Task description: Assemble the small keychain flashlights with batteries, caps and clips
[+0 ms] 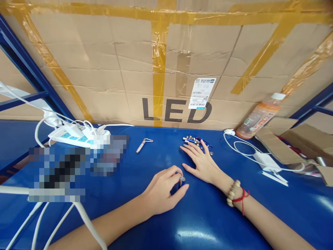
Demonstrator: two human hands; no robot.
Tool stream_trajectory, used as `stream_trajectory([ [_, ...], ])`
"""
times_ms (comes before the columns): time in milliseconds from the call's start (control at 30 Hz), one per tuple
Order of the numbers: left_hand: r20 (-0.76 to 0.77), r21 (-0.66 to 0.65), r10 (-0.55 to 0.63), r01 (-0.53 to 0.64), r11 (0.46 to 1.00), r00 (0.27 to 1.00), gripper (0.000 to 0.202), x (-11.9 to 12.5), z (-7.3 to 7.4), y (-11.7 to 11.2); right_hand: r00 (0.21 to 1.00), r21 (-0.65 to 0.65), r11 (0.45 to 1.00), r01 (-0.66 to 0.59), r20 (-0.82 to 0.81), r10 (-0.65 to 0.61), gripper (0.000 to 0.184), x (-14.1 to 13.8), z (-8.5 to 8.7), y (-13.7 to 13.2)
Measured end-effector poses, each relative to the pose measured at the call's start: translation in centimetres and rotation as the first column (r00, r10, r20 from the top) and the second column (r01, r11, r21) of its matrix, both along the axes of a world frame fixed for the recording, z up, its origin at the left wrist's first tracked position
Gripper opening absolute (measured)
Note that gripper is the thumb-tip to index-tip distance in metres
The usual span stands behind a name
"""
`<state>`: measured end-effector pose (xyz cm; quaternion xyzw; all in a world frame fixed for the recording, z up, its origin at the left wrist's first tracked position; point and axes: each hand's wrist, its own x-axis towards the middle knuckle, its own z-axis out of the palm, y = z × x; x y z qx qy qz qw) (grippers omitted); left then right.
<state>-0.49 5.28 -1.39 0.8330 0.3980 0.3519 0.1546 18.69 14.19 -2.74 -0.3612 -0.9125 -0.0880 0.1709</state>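
My left hand [164, 192] is closed around a short blue cylinder [181, 181] with a silvery end, held between thumb and fingers just above or on the blue tabletop; I cannot tell whether it touches. My right hand [201, 163], with beads and a red cord at the wrist, is spread palm down beside a small pile. In that pile lie blue metal tubes [191, 141], small round silvery pieces [190, 136] and blue clips, partly hidden by the fingers. Farther left, a slim silver keychain flashlight [141, 147] with a clip lies alone.
A large taped cardboard box [109, 69] marked LED stands along the back. At left are a white power strip [78, 137], cables and pixelated items. At right stand a tilted orange drink bottle [257, 118], a white charger [267, 161] with its cable, and an open carton [279, 142].
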Motion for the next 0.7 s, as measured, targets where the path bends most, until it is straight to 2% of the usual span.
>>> stream_trajectory([
  [200,-0.007,-0.004,0.036,-0.036,0.999,0.999,0.02,-0.2,0.2,0.2,0.987,-0.139,0.986,-0.096,-0.138,0.077,0.033,-1.0,1.0,-1.2],
  [400,-0.005,-0.02,0.076,-0.076,0.997,0.997,0.017,-0.4,0.2,0.5,0.943,-0.204,0.957,-0.208,-0.301,0.141,0.028,-1.1,0.8,-1.7],
  [567,-0.046,0.108,0.049,-0.044,0.993,0.998,0.024,0.0,0.0,0.3,0.914,-0.225,0.951,-0.211,-0.391,0.11,0.018,-0.6,0.4,-1.1],
  [700,-0.107,0.167,0.027,-0.008,0.986,0.994,0.021,0.1,-0.1,0.6,0.896,-0.274,0.948,-0.161,-0.444,0.023,0.014,0.1,-0.2,-0.8],
])
